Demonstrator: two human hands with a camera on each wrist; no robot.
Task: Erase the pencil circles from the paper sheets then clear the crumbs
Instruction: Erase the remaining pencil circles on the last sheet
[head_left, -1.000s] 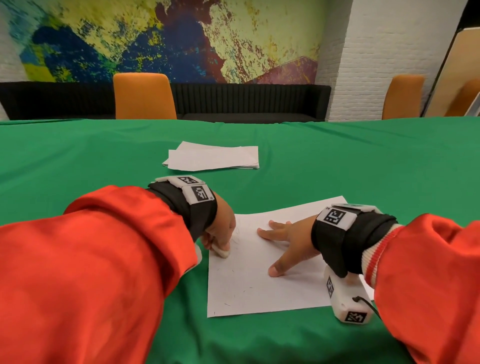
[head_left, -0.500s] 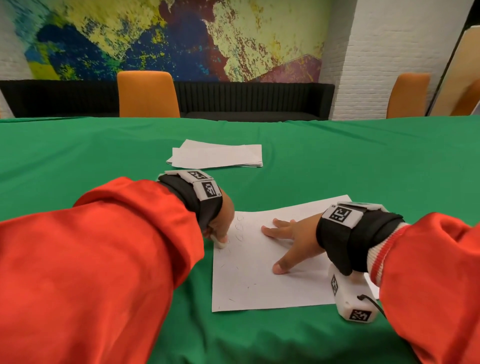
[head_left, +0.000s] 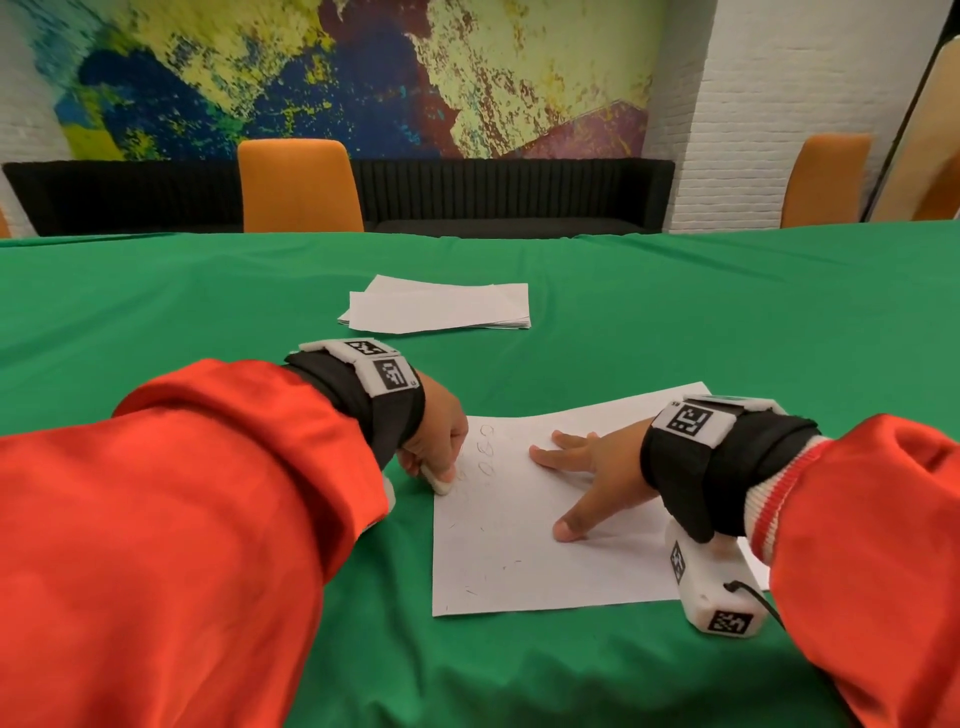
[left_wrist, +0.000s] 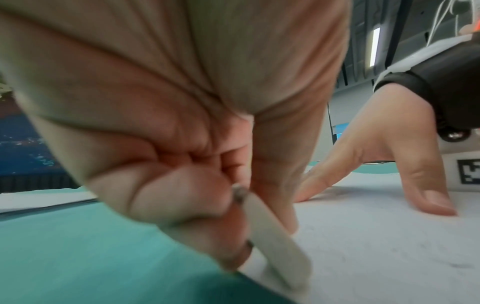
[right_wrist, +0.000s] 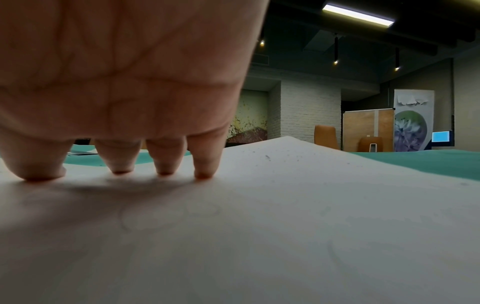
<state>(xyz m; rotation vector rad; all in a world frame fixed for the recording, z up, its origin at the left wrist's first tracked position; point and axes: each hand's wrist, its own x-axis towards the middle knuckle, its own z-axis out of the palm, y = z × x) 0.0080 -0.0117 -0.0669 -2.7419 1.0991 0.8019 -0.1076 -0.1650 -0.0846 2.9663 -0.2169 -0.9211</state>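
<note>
L hand (head_left: 434, 447) pinches eraser (head_left: 440, 480) on sheet (head_left: 545, 561); R hand (head_left: 597, 467) flat.

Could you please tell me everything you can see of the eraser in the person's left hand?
The eraser is a small, flat, off-white slab with rounded edges and a matte look; its upper end is smudged grey. The left hand pinches it between curled fingers and thumb, tilted, with its lower end on the left edge of the paper sheet, beside the pencil circles. Most of it is hidden by the fingers in the head view.
</note>
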